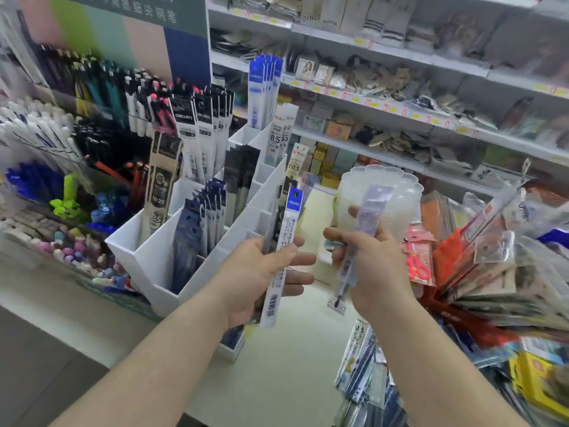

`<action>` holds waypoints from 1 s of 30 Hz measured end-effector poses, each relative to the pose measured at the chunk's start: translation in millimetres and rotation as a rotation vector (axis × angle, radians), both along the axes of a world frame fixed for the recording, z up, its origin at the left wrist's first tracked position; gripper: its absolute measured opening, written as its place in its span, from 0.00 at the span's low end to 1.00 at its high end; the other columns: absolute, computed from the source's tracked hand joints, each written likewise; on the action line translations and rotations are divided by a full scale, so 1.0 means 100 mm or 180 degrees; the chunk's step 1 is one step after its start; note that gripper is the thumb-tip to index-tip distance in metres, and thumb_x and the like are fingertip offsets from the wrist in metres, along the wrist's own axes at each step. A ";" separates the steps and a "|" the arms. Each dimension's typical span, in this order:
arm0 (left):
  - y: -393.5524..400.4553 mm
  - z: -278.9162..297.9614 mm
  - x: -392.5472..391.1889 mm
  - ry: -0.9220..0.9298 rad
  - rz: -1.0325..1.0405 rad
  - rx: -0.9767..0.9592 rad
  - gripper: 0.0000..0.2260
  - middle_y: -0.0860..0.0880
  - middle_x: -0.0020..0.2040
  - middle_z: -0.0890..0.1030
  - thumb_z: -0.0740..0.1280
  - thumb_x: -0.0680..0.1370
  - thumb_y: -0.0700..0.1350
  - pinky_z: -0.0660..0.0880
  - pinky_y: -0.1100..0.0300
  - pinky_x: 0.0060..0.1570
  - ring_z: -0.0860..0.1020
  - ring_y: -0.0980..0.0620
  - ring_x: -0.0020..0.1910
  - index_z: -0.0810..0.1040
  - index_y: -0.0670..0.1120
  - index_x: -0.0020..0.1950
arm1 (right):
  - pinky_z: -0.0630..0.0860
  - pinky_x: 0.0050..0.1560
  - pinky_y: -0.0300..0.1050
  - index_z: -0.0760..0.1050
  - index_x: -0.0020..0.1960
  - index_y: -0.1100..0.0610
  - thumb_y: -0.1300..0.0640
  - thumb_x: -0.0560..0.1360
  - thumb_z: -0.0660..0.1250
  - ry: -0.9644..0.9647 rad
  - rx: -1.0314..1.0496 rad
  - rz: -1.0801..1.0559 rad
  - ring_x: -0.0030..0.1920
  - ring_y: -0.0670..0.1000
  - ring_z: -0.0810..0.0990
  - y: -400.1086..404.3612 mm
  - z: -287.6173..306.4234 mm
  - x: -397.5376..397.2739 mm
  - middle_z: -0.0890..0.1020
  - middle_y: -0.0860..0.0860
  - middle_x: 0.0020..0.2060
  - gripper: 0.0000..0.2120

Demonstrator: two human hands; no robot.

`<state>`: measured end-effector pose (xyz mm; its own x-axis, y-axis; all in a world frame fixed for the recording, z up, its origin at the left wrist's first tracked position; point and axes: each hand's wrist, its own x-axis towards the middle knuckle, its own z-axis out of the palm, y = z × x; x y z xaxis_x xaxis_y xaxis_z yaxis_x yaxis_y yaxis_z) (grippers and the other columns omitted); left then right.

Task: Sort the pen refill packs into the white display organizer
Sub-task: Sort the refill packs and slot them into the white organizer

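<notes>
Sorting part done: white display organizer (197,266) already stocked across several compartments; your left hand (261,272) pinches a blue-headed refill pack (284,241), your right hand (369,266) a lilac-headed refill pack (369,211); loose packs (363,374) remain on the counter (277,380).

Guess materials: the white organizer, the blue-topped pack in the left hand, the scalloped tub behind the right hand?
White organizer: looks like rigid opaque plastic sheet, smooth, flat thin walls with crisp edges.
Blue-topped pack in the left hand: probably a thin film sleeve, printed and glossy.
Scalloped tub: translucent frosted plastic; shapes behind it show through dimly.
</notes>
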<state>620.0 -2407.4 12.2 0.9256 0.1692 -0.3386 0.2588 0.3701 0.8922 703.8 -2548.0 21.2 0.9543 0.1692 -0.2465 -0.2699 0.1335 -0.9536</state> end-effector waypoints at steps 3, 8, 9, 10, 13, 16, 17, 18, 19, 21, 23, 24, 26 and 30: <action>0.07 0.02 -0.04 -0.0096 0.0096 0.0441 0.07 0.49 0.39 0.85 0.61 0.84 0.41 0.74 0.62 0.31 0.78 0.53 0.29 0.78 0.45 0.56 | 0.62 0.29 0.40 0.75 0.59 0.53 0.59 0.79 0.64 0.0349 0.0046 0.0108 0.27 0.48 0.64 0.01 -0.14 0.04 0.78 0.52 0.31 0.10; 0.28 0.05 -0.17 -0.0095 0.0421 0.0687 0.09 0.51 0.34 0.79 0.60 0.83 0.39 0.65 0.65 0.26 0.69 0.55 0.26 0.80 0.45 0.54 | 0.58 0.31 0.44 0.78 0.50 0.60 0.50 0.83 0.53 0.0733 0.0227 0.0407 0.28 0.49 0.61 0.13 -0.28 -0.01 0.68 0.50 0.27 0.19; 0.31 0.07 -0.21 -0.0092 0.0456 0.0690 0.09 0.51 0.34 0.78 0.60 0.83 0.38 0.66 0.65 0.26 0.69 0.55 0.26 0.80 0.45 0.54 | 0.59 0.31 0.43 0.76 0.46 0.59 0.55 0.82 0.56 0.0714 0.0278 0.0382 0.28 0.49 0.62 0.17 -0.31 -0.04 0.68 0.51 0.28 0.13; 0.33 0.09 -0.25 -0.0088 0.0484 0.0687 0.09 0.51 0.33 0.78 0.60 0.83 0.38 0.66 0.66 0.25 0.69 0.55 0.26 0.80 0.45 0.54 | 0.61 0.31 0.43 0.75 0.43 0.58 0.59 0.81 0.59 0.0665 0.0276 0.0391 0.29 0.49 0.64 0.21 -0.34 -0.06 0.69 0.51 0.29 0.10; 0.39 0.11 -0.37 -0.0077 0.0566 0.0688 0.08 0.50 0.34 0.78 0.61 0.83 0.38 0.65 0.65 0.26 0.68 0.55 0.26 0.80 0.44 0.55 | 0.70 0.32 0.44 0.75 0.42 0.57 0.64 0.81 0.62 0.0414 0.0196 0.0589 0.30 0.48 0.74 0.32 -0.42 -0.15 0.77 0.51 0.33 0.10; 0.42 0.10 -0.46 -0.0054 0.0656 0.0710 0.08 0.49 0.35 0.77 0.62 0.81 0.37 0.65 0.64 0.26 0.68 0.54 0.27 0.80 0.44 0.55 | 0.72 0.36 0.45 0.76 0.41 0.56 0.64 0.78 0.69 -0.0034 -0.0139 0.0536 0.31 0.47 0.74 0.40 -0.54 -0.22 0.77 0.49 0.32 0.08; 0.42 0.09 -0.49 -0.0046 0.0668 0.0718 0.08 0.49 0.35 0.77 0.62 0.81 0.37 0.65 0.65 0.26 0.68 0.54 0.27 0.80 0.44 0.55 | 0.71 0.37 0.42 0.76 0.41 0.56 0.64 0.77 0.70 -0.0210 -0.0283 0.0495 0.32 0.47 0.73 0.43 -0.59 -0.24 0.77 0.49 0.32 0.08; 0.43 0.08 -0.51 -0.0040 0.0676 0.0723 0.08 0.49 0.35 0.78 0.62 0.81 0.37 0.66 0.65 0.26 0.68 0.54 0.27 0.80 0.44 0.54 | 0.70 0.36 0.41 0.76 0.40 0.56 0.64 0.77 0.71 -0.0353 -0.0411 0.0489 0.32 0.47 0.72 0.46 -0.65 -0.26 0.76 0.50 0.32 0.08; 0.43 0.06 -0.53 -0.0030 0.0686 0.0722 0.08 0.49 0.35 0.78 0.62 0.82 0.38 0.66 0.65 0.26 0.68 0.55 0.27 0.80 0.44 0.54 | 0.70 0.36 0.42 0.75 0.40 0.57 0.63 0.76 0.71 -0.0442 -0.0525 0.0500 0.33 0.48 0.72 0.49 -0.73 -0.30 0.76 0.51 0.32 0.08; 0.43 0.03 -0.57 0.0004 0.0710 0.0716 0.08 0.50 0.35 0.78 0.62 0.82 0.39 0.67 0.66 0.26 0.68 0.55 0.27 0.80 0.44 0.55 | 0.72 0.35 0.43 0.74 0.39 0.57 0.62 0.76 0.72 -0.0468 -0.0707 0.0469 0.34 0.51 0.73 0.52 -0.86 -0.35 0.75 0.53 0.32 0.10; 0.43 0.00 -0.60 0.0030 0.0750 0.0681 0.08 0.50 0.34 0.78 0.62 0.82 0.39 0.67 0.66 0.26 0.68 0.55 0.28 0.80 0.44 0.55 | 0.74 0.31 0.38 0.73 0.37 0.57 0.62 0.75 0.72 -0.0438 -0.0793 0.0422 0.34 0.54 0.77 0.53 -0.98 -0.39 0.76 0.54 0.32 0.11; 0.43 -0.01 -0.61 0.0033 0.0775 0.0659 0.08 0.50 0.34 0.78 0.62 0.82 0.39 0.67 0.66 0.26 0.68 0.55 0.28 0.80 0.44 0.55 | 0.73 0.29 0.36 0.73 0.36 0.56 0.62 0.75 0.72 -0.0433 -0.0845 0.0414 0.34 0.55 0.78 0.53 -1.02 -0.41 0.77 0.54 0.31 0.12; 0.43 -0.03 -0.62 0.0033 0.0807 0.0625 0.08 0.50 0.33 0.78 0.62 0.82 0.38 0.66 0.66 0.26 0.68 0.55 0.28 0.80 0.45 0.55 | 0.74 0.30 0.37 0.73 0.34 0.55 0.63 0.75 0.72 -0.0401 -0.0959 0.0453 0.34 0.56 0.80 0.55 -1.12 -0.46 0.77 0.52 0.30 0.13; 0.42 -0.05 -0.61 0.0055 0.0792 0.0611 0.08 0.51 0.33 0.78 0.62 0.82 0.38 0.67 0.66 0.26 0.68 0.55 0.28 0.80 0.44 0.55 | 0.75 0.36 0.45 0.74 0.32 0.54 0.63 0.73 0.72 -0.0481 -0.1390 0.0909 0.32 0.52 0.77 0.57 -1.28 -0.58 0.76 0.46 0.27 0.13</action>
